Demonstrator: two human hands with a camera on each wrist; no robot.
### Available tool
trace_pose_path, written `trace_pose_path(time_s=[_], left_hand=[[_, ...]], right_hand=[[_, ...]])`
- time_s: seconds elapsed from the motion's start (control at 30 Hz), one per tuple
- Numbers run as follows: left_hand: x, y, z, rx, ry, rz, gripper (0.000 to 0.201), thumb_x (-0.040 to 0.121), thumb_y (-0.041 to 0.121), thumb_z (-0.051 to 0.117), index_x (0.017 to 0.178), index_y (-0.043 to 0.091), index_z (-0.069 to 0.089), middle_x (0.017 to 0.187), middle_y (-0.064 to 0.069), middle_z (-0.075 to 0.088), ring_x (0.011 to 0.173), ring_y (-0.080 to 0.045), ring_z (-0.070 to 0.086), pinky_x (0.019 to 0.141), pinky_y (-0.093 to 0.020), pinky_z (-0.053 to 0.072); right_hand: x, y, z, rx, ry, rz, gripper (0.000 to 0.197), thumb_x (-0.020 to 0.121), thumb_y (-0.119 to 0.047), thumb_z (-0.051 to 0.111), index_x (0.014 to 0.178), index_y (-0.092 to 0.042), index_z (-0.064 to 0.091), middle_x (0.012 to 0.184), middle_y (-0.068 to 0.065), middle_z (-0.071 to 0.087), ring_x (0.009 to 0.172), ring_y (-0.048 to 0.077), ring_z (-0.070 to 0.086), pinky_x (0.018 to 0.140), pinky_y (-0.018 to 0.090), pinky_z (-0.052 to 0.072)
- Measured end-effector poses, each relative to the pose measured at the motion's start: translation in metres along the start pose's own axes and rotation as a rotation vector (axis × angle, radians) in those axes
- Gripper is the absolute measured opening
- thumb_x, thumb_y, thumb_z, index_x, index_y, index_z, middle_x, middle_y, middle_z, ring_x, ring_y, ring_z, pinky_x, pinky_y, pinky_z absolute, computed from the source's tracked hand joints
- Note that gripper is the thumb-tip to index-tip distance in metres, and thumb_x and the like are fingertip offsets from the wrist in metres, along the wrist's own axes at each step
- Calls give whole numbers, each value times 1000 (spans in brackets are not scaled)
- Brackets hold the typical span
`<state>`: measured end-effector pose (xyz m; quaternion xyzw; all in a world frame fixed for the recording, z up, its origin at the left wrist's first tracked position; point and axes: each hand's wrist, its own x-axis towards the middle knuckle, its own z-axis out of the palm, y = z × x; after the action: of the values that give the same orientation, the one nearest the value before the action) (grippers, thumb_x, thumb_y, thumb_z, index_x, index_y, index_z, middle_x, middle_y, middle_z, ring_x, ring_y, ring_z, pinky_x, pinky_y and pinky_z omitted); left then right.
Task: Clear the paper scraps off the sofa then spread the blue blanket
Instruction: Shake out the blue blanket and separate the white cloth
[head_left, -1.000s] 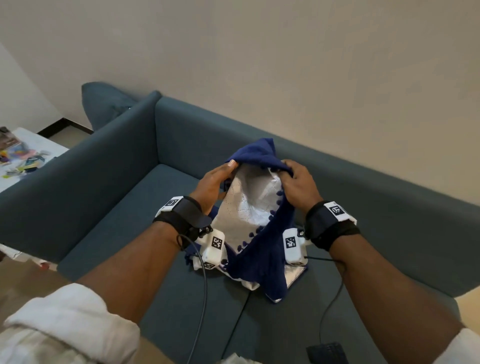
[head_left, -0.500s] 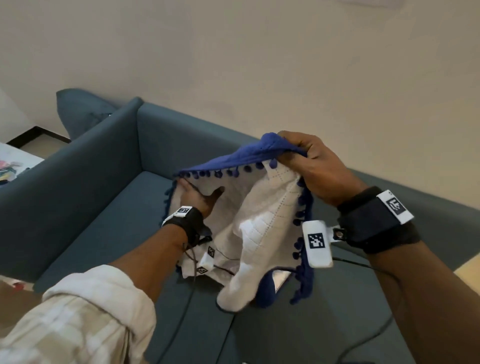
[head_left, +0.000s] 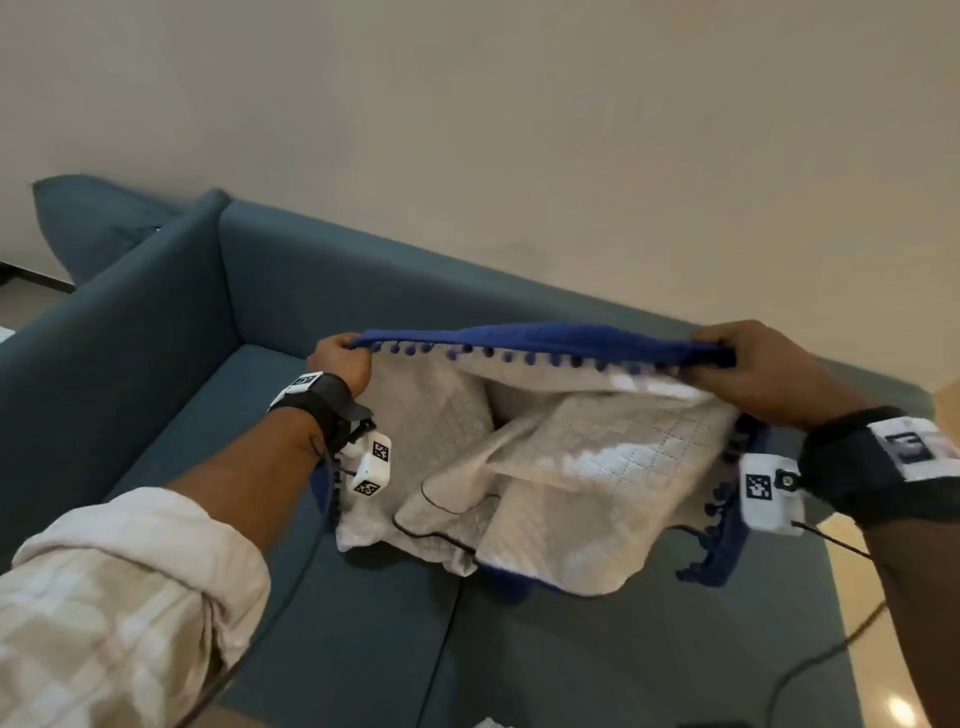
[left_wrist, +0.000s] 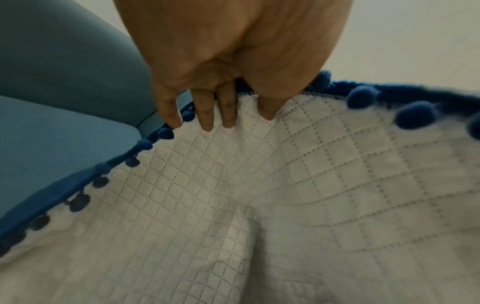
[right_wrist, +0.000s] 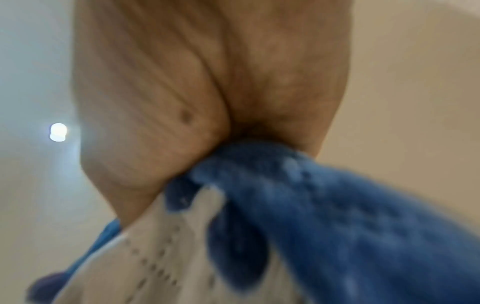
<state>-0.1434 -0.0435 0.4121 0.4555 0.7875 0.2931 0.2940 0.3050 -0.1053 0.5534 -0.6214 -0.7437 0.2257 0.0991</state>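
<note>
Your left hand (head_left: 340, 358) and right hand (head_left: 769, 374) pinch the blanket (head_left: 587, 462) by its edge — wide apart, to open it.

My left hand (left_wrist: 233, 51) gripped the blue blanket (left_wrist: 285, 205) at its upper edge, with my fingers (left_wrist: 207, 115) curled down onto the white quilted underside. Dark blue pompoms (left_wrist: 363, 98) ran along the hem to both sides of my grip. The teal sofa (left_wrist: 52, 144) showed past the left edge, and a pale wall (left_wrist: 415, 41) stood above on the right.
</note>
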Motion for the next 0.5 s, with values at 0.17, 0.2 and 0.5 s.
trace_pose_path(time_s=[0.17,0.2,0.5], left_hand=[[-46,47,11,122,-47,258,30,89,39,60,79,16,76,87,-15,76,94,-36,69,75,-35,52],[-58,58,16,142,-87,301,33,84,43,57,71,16,72,79,-11,75,87,-34,70,74,-37,56],[-109,92,35,-91,-135,567,30,80,41,71,102,24,60,63,5,61,61,-15,64,56,-27,51]], right_hand=[[8,19,39,-12,-81,64,95,70,-54,89,150,-24,47,138,-5,56,122,12,56,103,28,40],[14,6,55,76,-81,14,105,66,-58,89,154,-27,41,143,-10,49,129,8,49,108,28,38],[66,-72,134,287,-209,-66,26,93,-45,73,109,-25,72,104,0,74,90,13,68,81,33,49]])
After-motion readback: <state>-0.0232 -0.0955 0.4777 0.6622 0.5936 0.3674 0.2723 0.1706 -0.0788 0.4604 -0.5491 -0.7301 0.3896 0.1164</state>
